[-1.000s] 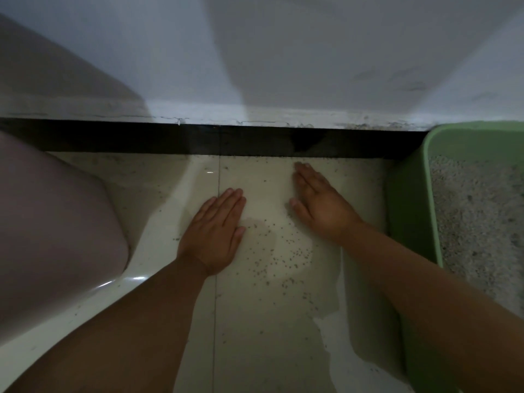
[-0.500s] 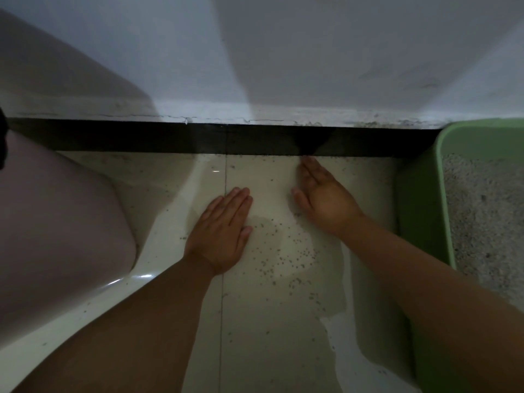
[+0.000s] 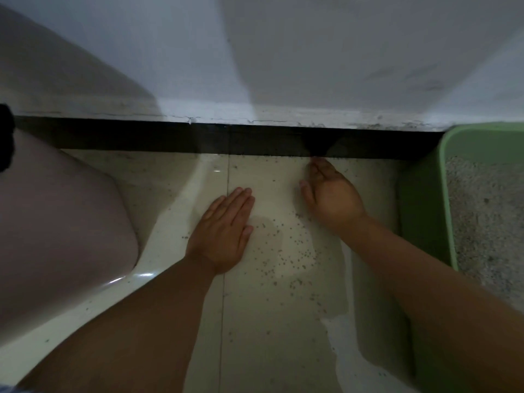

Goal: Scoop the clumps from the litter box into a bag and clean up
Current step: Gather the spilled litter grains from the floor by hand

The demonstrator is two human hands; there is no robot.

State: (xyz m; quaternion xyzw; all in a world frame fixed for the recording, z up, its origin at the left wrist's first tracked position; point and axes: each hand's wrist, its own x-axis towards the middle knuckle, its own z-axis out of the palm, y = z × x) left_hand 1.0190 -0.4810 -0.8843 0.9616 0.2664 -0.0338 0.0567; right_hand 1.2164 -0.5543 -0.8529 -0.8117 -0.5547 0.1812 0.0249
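Right hand (image 3: 333,198) slid farther to black baseboard (image 3: 198,140), fingers straight together, left hand (image 3: 222,232) flat, fingers together, scattered litter grains (image 3: 292,251) between on tile, green litter box (image 3: 425,211) right, litter-filled.

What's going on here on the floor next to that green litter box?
A person is gathering spilled litter grains off the tiled floor with bare hands. The left hand lies flat on the tile; the right hand is set on its edge with fingertips near the dark baseboard, cupped toward the grains scattered between the two. The green litter box, filled with litter, stands at the right. No scoop or bag is in view.
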